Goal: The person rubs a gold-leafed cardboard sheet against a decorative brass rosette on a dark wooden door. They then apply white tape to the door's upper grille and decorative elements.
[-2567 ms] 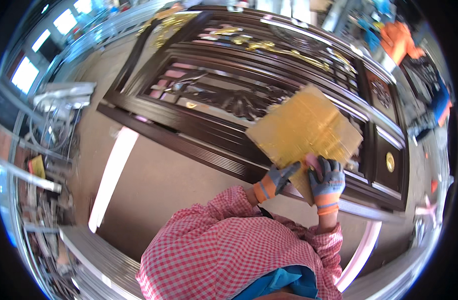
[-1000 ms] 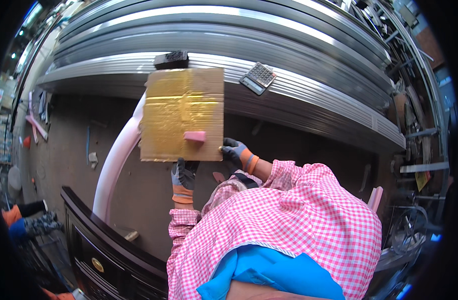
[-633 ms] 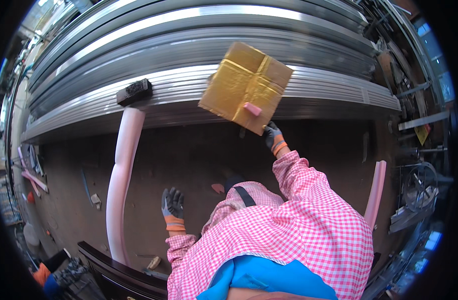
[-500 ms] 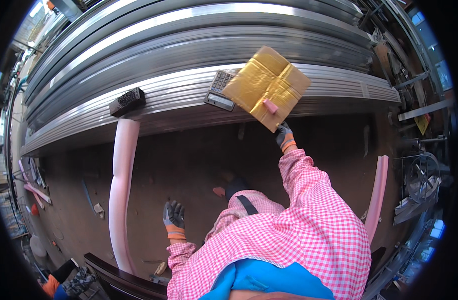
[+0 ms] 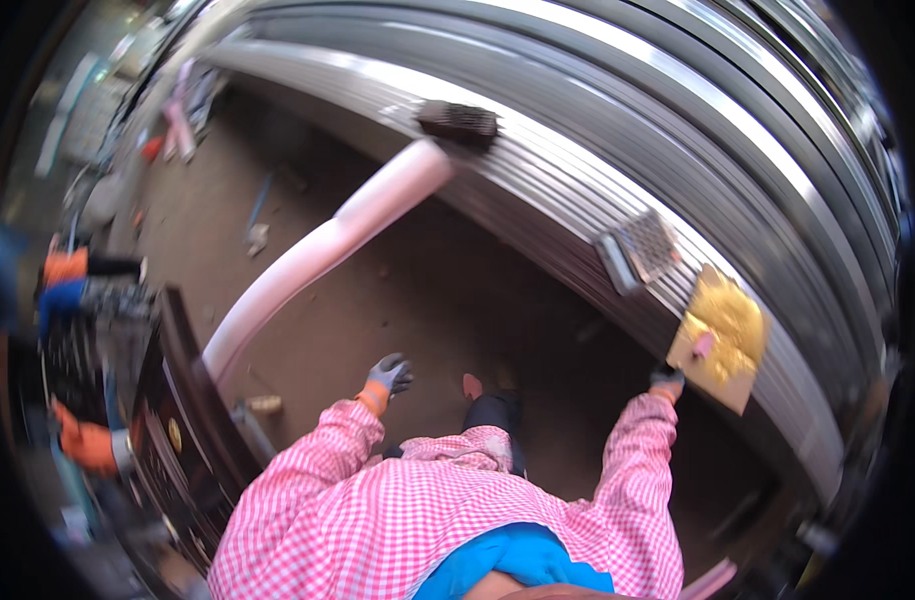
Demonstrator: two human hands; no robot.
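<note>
Cardboard: where the metal profiles (image 5: 618, 120) curved down to the right, I saw one gold-coated cardboard sheet (image 5: 731, 338) held out; whether it touched the metal I couldn't tell.
Pink block: one small pink block (image 5: 704, 345) lay on the sheet's gold face.
Right hand: the gloved right hand (image 5: 668, 379) gripped the sheet's near edge, its fingertips hidden from me.
Left hand: the gloved left hand (image 5: 388, 378) hung free, fingers parted and loosely curled.
On the profiles: one calculator (image 5: 638, 250), badly blurred, near the sheet; one black block (image 5: 460, 122) by the foam.
Foam: one long pale-pink foam roll (image 5: 328, 238); a pink strip (image 5: 713, 580) was cut off below.
Left rim: one dark panel (image 5: 178, 400), partly out of sight; orange clothing (image 5: 86, 443), smeared.
</note>
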